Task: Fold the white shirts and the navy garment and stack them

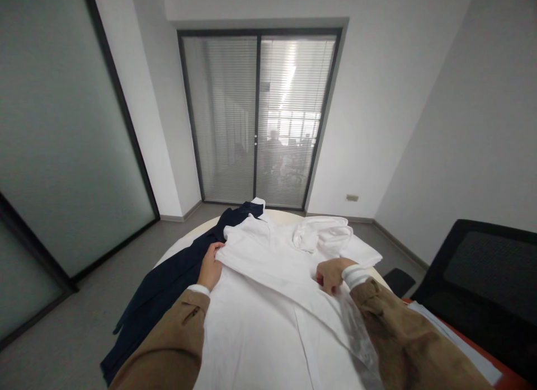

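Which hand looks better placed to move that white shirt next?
Probably the left hand: it clearly holds the folded edge of the white shirt, while the right hand sits knuckles-up on the cloth, its grip unclear.

text: none readable | labels: none readable | brands: none readable | numbers: none readable | signs: none readable | wall plate (352,198): too small to tell | white sheet (455,337): no legible marks
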